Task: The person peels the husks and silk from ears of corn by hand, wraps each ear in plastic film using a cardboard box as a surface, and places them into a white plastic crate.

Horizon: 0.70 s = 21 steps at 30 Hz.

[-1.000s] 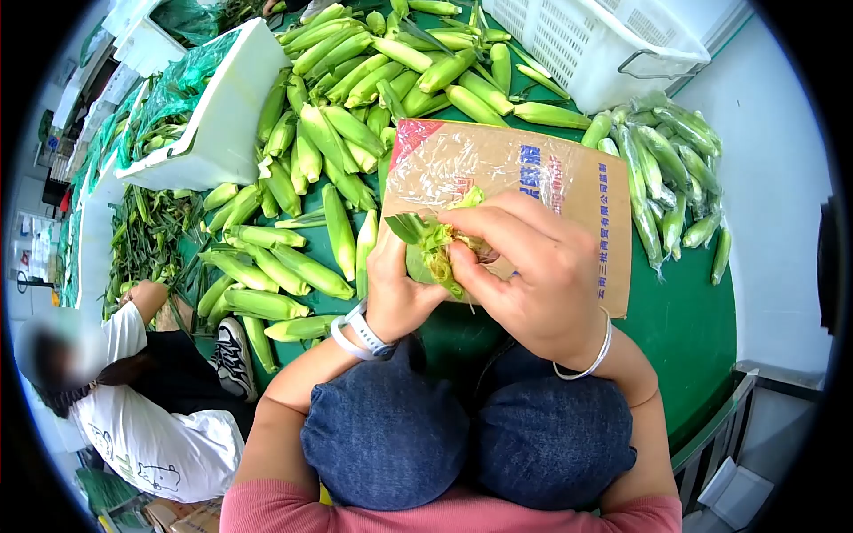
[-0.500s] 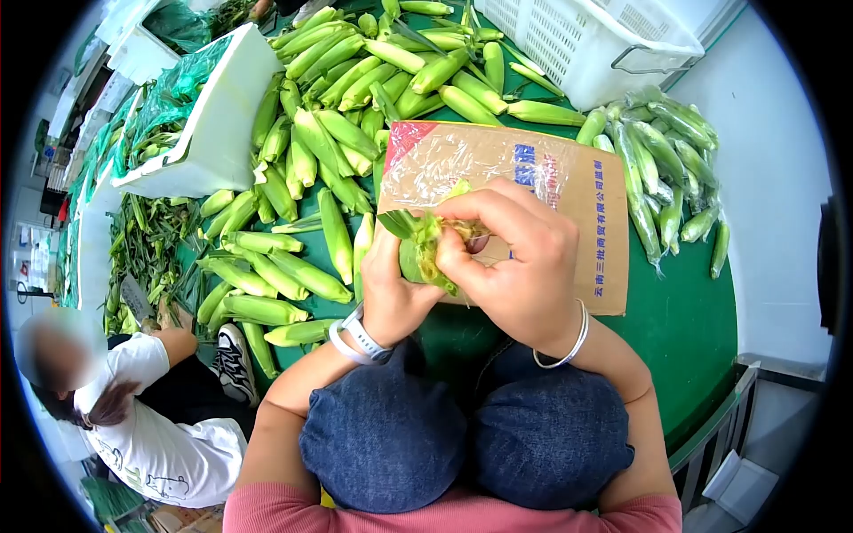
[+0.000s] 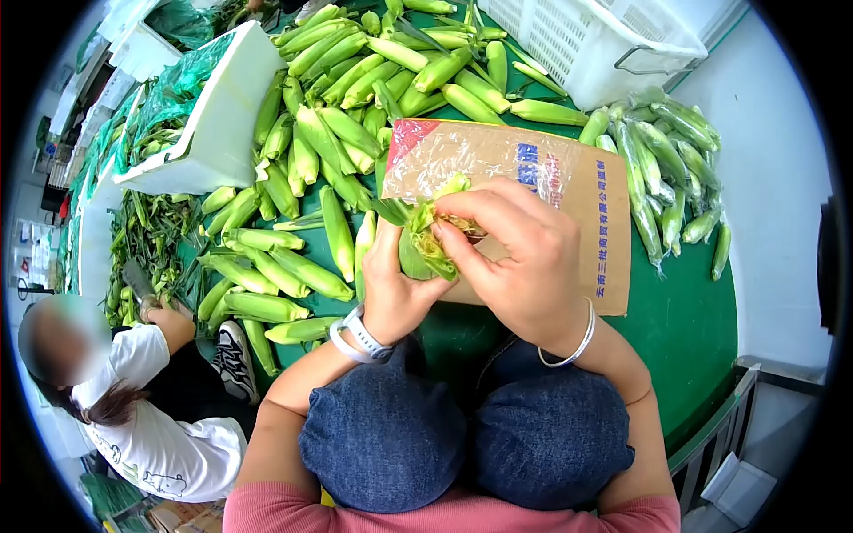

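Observation:
An ear of corn in its green husk points up toward me, its tip of loose husk and browned silk on top. Wrapped around the ear's side is my left hand, with a white watch on the wrist. My right hand pinches the silk and husk at the tip between thumb and fingers. Below both hands lies a flat brown cardboard piece with printed characters and clear plastic film over its left part. The lower end of the ear is hidden by my left hand.
Many husked corn ears are heaped on the green table. Plastic-wrapped ears lie right, by a white crate. A white foam box stands left, near husk scraps. A co-worker sits lower left.
My right fingers have shifted slightly at the tip, and more loose husk and silk stands out there. My left hand keeps its hold. The co-worker's arm has moved a little.

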Each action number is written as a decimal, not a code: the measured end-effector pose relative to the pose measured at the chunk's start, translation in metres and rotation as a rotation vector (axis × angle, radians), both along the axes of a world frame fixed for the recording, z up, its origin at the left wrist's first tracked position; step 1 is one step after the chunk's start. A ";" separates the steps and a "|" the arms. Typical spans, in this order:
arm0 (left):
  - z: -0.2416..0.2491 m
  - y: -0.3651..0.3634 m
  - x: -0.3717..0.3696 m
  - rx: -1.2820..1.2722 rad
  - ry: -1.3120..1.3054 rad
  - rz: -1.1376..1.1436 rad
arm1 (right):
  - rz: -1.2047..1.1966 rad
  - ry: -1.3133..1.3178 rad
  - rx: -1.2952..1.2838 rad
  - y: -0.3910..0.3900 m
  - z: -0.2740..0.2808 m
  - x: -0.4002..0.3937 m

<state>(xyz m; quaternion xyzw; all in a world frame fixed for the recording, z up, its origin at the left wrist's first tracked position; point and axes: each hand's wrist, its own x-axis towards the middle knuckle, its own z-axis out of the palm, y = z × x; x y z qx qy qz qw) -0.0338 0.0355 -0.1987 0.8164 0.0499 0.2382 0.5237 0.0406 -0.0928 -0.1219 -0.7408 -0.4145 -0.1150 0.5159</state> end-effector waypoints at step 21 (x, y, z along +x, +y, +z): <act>0.002 -0.003 0.001 0.012 -0.041 0.013 | -0.102 0.055 0.057 0.007 -0.003 -0.003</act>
